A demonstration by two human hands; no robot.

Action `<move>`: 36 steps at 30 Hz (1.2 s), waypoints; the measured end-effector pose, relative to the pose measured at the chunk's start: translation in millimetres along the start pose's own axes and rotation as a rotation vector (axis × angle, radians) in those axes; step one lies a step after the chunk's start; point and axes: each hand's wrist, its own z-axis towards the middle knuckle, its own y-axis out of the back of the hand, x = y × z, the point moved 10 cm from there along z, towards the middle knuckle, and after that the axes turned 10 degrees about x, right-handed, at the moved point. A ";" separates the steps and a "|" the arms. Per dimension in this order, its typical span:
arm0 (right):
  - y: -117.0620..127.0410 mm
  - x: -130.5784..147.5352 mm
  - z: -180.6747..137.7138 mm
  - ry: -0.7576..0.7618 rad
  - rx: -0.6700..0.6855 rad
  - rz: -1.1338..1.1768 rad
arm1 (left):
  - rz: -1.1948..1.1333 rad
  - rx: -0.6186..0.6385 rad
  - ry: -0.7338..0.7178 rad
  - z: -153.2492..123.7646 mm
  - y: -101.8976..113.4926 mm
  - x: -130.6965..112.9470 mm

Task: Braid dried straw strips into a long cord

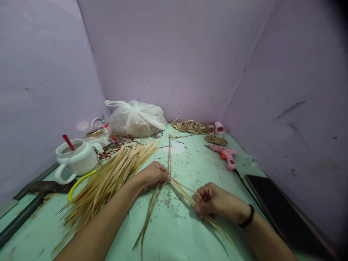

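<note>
My left hand (154, 174) is closed in a pinch on the point where several pale straw strands (152, 206) meet a thin plaited straw cord (170, 156) that runs away from me across the green table (174, 232). My right hand (213, 201), with a black band on the wrist, is curled shut around one flat straw strand (187, 195) that slants down to the right. A big loose bundle of straw (108, 177) lies just left of my left forearm.
A white cup (77, 159) with a red-handled tool stands at the left, beside a yellow cord (78, 183). A white plastic bag (136, 117), woven straw pieces (191, 127), a pink roll (219, 127) and a pink glue gun (225, 155) lie further back. A dark slab (274, 206) lies at right.
</note>
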 end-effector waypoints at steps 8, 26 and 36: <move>-2.0 -3.7 2.4 0.009 0.030 -0.008 | 0.005 0.012 -0.001 2.2 0.0 1.9; -5.8 60.8 37.2 0.103 -0.293 0.395 | -0.117 0.007 -0.101 -2.4 5.0 -5.5; 16.3 44.3 54.0 0.189 -0.542 0.122 | 0.089 -0.051 -0.110 -6.5 10.7 -15.6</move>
